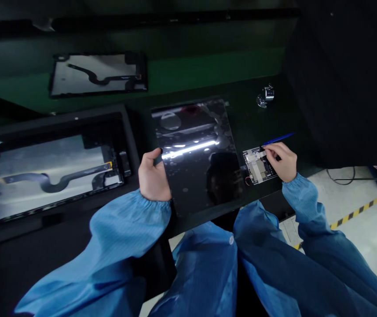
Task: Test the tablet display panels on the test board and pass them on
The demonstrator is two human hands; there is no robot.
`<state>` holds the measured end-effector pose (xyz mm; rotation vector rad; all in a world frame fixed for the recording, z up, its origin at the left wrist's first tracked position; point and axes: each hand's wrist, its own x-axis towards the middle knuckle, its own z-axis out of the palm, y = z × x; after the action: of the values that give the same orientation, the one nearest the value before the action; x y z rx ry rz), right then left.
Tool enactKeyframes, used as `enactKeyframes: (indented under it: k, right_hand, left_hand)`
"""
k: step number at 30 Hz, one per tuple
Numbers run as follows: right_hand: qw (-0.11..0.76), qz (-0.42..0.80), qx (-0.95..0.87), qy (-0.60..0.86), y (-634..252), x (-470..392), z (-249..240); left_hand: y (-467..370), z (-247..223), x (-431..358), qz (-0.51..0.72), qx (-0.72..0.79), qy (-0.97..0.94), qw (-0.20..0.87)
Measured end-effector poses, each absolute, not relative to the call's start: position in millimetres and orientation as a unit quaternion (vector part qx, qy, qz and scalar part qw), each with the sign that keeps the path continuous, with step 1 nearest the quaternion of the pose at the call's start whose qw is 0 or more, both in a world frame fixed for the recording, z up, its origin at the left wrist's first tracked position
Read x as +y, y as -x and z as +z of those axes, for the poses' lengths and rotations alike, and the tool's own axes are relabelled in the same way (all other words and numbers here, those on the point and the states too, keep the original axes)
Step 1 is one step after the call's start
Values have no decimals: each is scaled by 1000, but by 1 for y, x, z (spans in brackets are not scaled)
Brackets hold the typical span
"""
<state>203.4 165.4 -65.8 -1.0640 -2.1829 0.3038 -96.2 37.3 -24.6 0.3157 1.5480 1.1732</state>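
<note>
A glossy black screen panel (pixel 201 163) lies on the dark bench in front of me, with reflections and bubble-like marks across its face. At its left edge, my left hand (pixel 155 176) grips the panel, thumb uppermost and fingers hidden beneath. Just right of the panel sits a small circuit board (pixel 257 167) with pale tape strips and a thin red wire at its lower left corner. My right hand (pixel 282 160) is closed in a pinch over the board's upper right corner; what lies between the fingertips is too small to make out. Beyond them lies a blue pen-like tool (pixel 279 138).
A metal tally counter (pixel 266 95) stands at the back right. To the left, a dark frame (pixel 130 149) holds a display unit with a ribbon cable (pixel 56 182). Another display unit (pixel 114 70) lies farther back. Dark cloth (pixel 346 88) hangs at right.
</note>
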Motion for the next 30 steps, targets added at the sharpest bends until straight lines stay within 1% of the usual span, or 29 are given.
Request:
enactKeyframes:
  k: [4, 6, 8, 11, 15, 18, 22, 24, 28, 30]
  right_hand:
    - [396, 134, -797, 436, -191, 154, -47]
    - [402, 170, -794, 423, -180, 148, -34]
    - [400, 198, -800, 400, -168, 142, -22]
    - [383, 209, -830, 347, -152, 137, -11]
    - [345, 136, -890, 266, -139, 132, -13]
    - [316, 76, -910, 258, -129, 124, -15]
    - [246, 74, -951, 169, -117, 116, -10]
    - [244, 91, -955, 141, -117, 116, -8]
    - [278, 96, -941, 165, -131, 122, -12]
    - [276, 82, -943, 168, -137, 126, -14]
  left_hand:
    - [88, -4, 42, 527, 626, -33, 573]
    - [85, 5, 45, 540, 602, 28, 588]
    - [83, 8, 46, 546, 574, 49, 608]
    - [85, 4, 44, 549, 553, -16, 627]
    - [87, -6, 41, 559, 549, -129, 608]
    - [87, -9, 41, 577, 537, -139, 600]
    - [87, -10, 41, 589, 515, -116, 612]
    - [86, -11, 41, 596, 500, -99, 621]
    - [86, -14, 41, 620, 459, -59, 633]
    - [86, -14, 41, 628, 444, -48, 638]
